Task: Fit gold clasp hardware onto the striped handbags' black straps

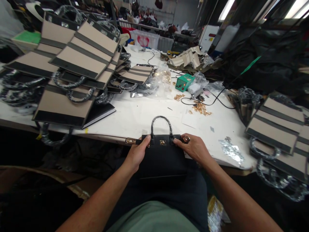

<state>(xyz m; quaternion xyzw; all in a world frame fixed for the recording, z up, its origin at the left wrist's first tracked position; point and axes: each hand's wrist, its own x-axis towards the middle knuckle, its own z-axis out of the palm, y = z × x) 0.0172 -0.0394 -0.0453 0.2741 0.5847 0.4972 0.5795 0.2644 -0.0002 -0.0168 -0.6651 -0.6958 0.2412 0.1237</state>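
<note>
A small black handbag with a wrapped top handle and a gold clasp rests on my lap against the white table's front edge. My left hand grips the bag's upper left corner, by a strap ending in a gold buckle. My right hand holds the upper right corner, fingers on the strap with a gold ring fitting.
Stacks of beige-and-black bag panels with wrapped handles cover the table's left; more lie at the right. Loose gold hardware, a green box with a black cable, and plastic bags sit mid-table.
</note>
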